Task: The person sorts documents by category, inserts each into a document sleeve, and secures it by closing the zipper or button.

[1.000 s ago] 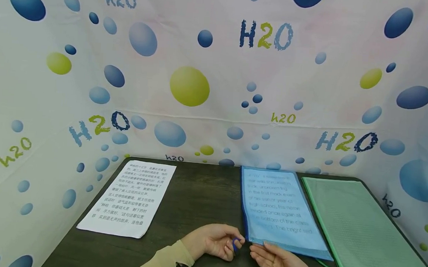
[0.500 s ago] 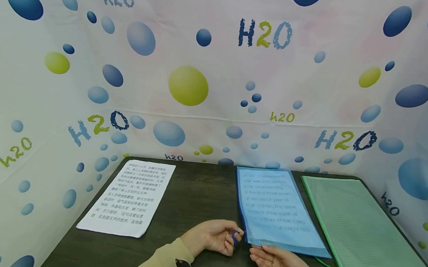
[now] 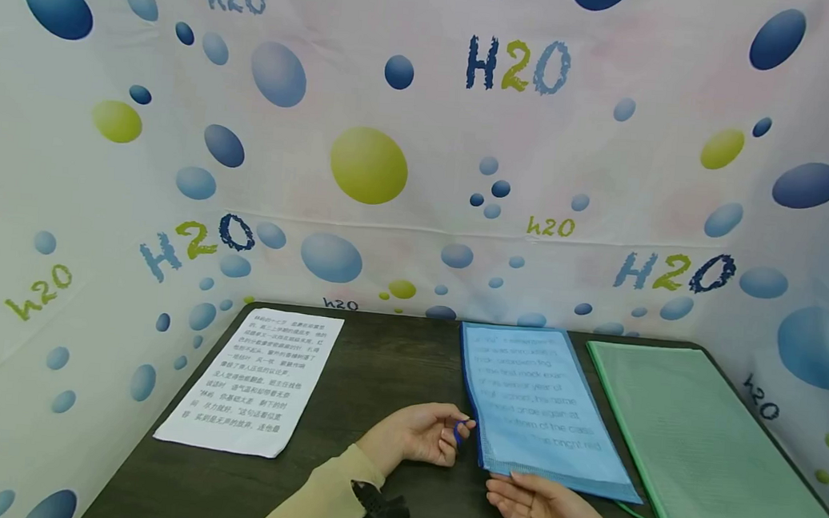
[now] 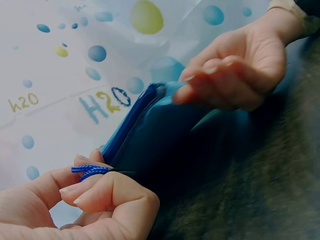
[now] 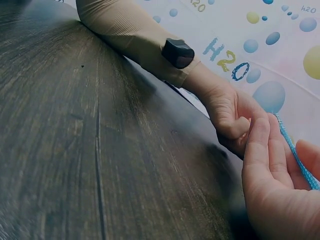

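Note:
A blue mesh zip pouch [image 3: 535, 396] with a printed sheet inside lies right of the middle in the head view. My left hand [image 3: 420, 436] pinches the pouch's zip pull, whose blue braided cord [image 4: 92, 171] loops out between thumb and fingers in the left wrist view. That hand is at the pouch's left edge, where the dark blue zip strip [image 4: 132, 122] runs. My right hand [image 3: 548, 509] holds the near edge, thumb on top and fingers underneath. Along that edge the pouch is raised off the table in the right wrist view.
Printed white paper [image 3: 247, 380] lies at the left of the dark wooden table [image 3: 378, 361]. A green mesh pouch [image 3: 712, 448] with a cord lies to the right, close beside the blue one. A patterned curtain [image 3: 430, 132] stands behind the table.
My left hand has moved away from me along the blue pouch's left edge, still pinching the zip pull. My right hand stays at the near edge, almost unmoved.

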The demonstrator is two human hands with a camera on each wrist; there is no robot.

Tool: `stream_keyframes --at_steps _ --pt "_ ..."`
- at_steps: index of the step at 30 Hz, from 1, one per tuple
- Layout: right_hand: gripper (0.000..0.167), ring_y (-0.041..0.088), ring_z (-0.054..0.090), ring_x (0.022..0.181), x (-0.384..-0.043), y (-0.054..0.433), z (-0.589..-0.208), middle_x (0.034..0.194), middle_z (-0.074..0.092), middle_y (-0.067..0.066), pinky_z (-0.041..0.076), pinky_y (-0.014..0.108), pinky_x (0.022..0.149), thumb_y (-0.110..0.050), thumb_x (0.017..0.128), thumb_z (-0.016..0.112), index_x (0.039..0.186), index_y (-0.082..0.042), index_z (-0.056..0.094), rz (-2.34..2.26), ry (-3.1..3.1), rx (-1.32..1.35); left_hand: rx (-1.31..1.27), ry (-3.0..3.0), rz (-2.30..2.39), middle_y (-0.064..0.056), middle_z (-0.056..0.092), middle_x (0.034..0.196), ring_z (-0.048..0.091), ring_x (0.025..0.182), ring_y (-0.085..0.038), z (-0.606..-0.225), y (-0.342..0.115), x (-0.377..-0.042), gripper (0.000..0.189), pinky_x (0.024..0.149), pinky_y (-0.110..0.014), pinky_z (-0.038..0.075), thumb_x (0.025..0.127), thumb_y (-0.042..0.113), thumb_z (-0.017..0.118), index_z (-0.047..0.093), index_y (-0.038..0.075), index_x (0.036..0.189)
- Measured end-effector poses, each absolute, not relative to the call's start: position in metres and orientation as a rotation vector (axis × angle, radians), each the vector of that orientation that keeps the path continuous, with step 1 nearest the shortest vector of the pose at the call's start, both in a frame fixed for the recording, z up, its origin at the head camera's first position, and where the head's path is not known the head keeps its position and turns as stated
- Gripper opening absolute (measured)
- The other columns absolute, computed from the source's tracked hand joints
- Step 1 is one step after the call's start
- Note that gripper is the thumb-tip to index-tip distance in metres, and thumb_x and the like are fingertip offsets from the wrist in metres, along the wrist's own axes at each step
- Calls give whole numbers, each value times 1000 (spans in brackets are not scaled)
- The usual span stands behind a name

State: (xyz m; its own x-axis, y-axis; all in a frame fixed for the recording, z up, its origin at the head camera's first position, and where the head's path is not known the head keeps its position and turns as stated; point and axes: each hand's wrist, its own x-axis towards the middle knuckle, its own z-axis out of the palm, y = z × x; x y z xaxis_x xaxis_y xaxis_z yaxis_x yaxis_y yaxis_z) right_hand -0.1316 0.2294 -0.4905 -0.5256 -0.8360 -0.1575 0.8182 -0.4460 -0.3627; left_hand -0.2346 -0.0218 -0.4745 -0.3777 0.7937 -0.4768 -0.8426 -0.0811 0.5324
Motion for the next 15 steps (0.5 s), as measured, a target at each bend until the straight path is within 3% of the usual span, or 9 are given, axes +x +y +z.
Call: stream_keyframes --at_steps 15 --pt "39 18 59 124 -132 231 -492 126 65 12 36 23 113 -16 108 31 125 2 61 -2058 463 -96 -74 895 1855 8 53 76 31 50 -1 -477 -19 -255 23 55 -15 29 103 18 42 63 10 98"
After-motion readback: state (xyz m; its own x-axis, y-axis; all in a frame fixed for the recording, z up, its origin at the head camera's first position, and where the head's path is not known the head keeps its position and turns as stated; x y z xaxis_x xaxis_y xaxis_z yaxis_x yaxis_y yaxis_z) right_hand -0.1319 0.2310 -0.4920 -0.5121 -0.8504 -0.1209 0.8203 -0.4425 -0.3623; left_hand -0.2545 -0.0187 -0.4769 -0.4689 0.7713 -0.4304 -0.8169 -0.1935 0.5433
